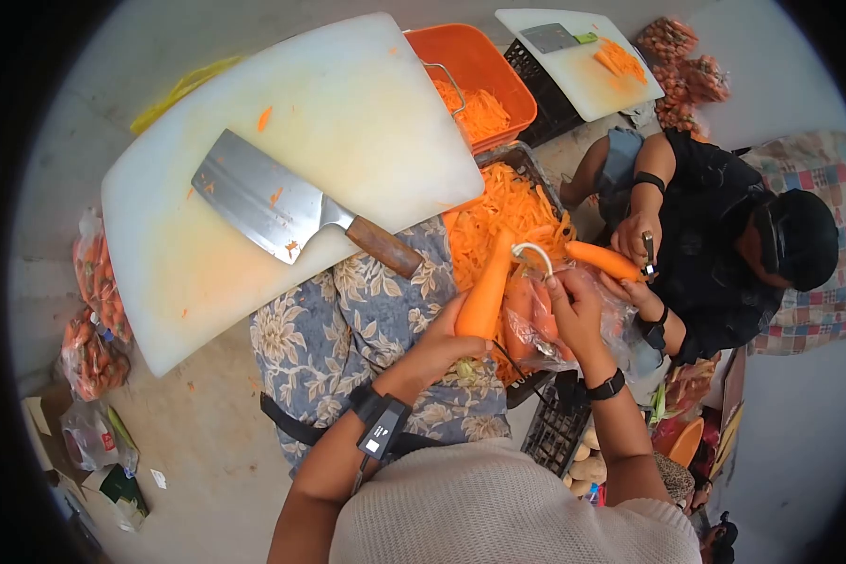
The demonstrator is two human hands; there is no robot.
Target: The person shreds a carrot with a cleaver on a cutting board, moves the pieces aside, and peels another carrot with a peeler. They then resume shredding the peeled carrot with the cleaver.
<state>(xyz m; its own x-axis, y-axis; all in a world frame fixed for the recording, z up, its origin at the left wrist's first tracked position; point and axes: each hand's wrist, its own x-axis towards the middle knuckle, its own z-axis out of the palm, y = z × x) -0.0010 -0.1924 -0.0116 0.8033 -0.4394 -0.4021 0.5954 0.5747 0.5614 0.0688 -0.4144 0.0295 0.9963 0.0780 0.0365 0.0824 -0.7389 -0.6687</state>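
Note:
My left hand [439, 340] is wrapped round the thick end of a large orange carrot [486, 293], its tip pointing away from me. In my right hand [573, 305] is a peeler with a white curved frame [539, 252], held close beside the carrot's upper part. Below both hands lies a dark crate [528, 155] full of orange carrot peelings [488, 205]. A clear plastic bag with carrots [526, 315] rests on the peelings, partly hidden by my right hand.
A white cutting board [348, 113] bears a cleaver [263, 193] with a wooden handle. Behind it stands an orange bin [512, 80] with shreds. A person in black [714, 226] peels another carrot [602, 258] at the right. A second board [573, 80] and bagged carrots [99, 282] lie around.

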